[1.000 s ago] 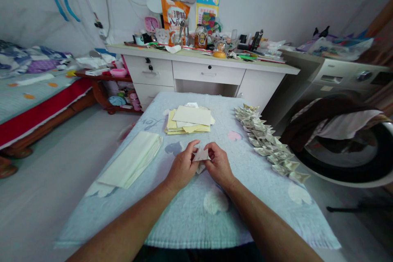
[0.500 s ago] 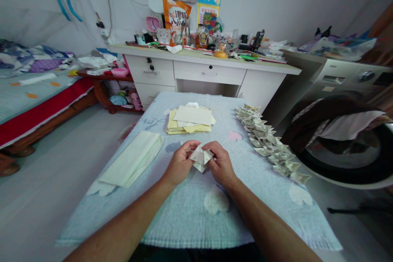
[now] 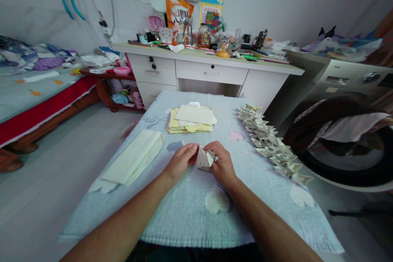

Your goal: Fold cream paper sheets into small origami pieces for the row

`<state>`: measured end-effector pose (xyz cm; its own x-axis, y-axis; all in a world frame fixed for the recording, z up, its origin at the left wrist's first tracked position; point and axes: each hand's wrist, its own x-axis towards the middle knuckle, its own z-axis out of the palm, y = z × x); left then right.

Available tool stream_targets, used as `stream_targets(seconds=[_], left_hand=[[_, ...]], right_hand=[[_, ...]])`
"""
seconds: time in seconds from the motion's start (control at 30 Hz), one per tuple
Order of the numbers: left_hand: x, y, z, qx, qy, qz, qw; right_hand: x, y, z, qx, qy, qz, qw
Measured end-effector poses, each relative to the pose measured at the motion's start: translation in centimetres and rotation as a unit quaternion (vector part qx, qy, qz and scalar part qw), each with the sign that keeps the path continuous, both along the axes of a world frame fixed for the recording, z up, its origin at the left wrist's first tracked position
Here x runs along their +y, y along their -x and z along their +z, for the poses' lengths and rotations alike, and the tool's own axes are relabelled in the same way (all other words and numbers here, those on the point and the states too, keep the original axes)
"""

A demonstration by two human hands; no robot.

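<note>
A small piece of folded paper [image 3: 204,158], whitish with creased faces, is held between my two hands above the cloth-covered table [image 3: 184,221]. My left hand [image 3: 181,161] pinches its left edge, thumb on top. On the other side my right hand [image 3: 223,164] grips the right part, fingers curled around it. The paper's underside is hidden by my fingers. Beyond my hands lies a stack of yellow and white paper sheets [image 3: 193,118]. Along the table's right side run rows of folded paper pieces [image 3: 270,141], pointed and boat-like.
Folded pale sheets [image 3: 133,157] lie on the table's left side. Behind the table stands a white desk [image 3: 211,71] crowded with jars, a clock and a snack bag. A washing machine [image 3: 337,73] with its door open is at right, a bed [image 3: 43,90] at left.
The folded paper has turned in my hands; its wide pointed shape now looks narrower and more upright. My left fingers have shifted along its edge. The camera view has moved slightly.
</note>
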<state>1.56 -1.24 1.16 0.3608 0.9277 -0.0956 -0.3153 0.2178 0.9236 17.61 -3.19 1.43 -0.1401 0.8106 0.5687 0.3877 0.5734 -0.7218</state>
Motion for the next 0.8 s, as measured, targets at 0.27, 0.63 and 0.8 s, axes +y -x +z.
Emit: stream_targets(seconds=[0.27,0.63,0.8], left_hand=[[0.22,-0.07,-0.01,0.039,0.03,0.025,0.998],[0.47,0.36,0.07,-0.008,0.077,0.033,0.996],[0.49,0.54,0.32,-0.002,0.06,0.046,0.997]], right_hand=[[-0.1,0.29,0.11,-0.019,0.012,0.012,1.0],[0.26,0.72,-0.63,0.145,0.195,0.038,0.969],[0.17,0.76,-0.44,0.215,0.203,0.081,0.952]])
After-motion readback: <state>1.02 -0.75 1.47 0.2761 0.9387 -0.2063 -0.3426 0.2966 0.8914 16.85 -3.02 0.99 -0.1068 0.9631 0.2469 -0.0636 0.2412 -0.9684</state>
